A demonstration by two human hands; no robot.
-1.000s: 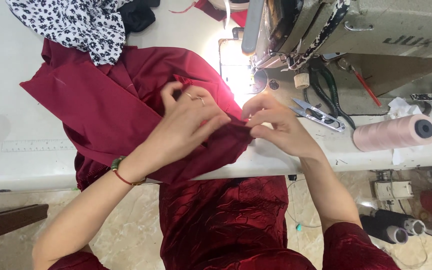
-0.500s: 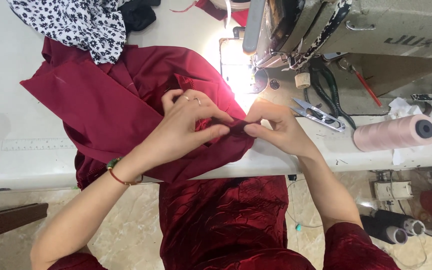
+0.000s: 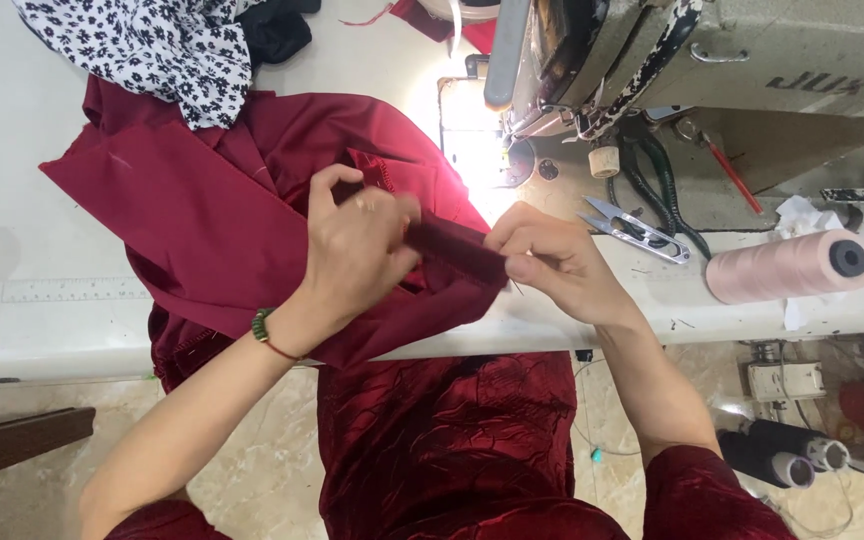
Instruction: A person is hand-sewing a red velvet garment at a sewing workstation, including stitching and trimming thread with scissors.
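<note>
Both hands are pinching a folded dark-red strip [image 3: 457, 247] of the red fabric [image 3: 212, 215]: left hand [image 3: 357, 255] gripping one end, right hand [image 3: 542, 262] the other (strip running left-right between them), over the table [image 3: 32, 330] edge.

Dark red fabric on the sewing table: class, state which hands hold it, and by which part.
Both: the left hand and right hand pinch a folded strip at the edge of the dark red fabric, one at each end.
</note>
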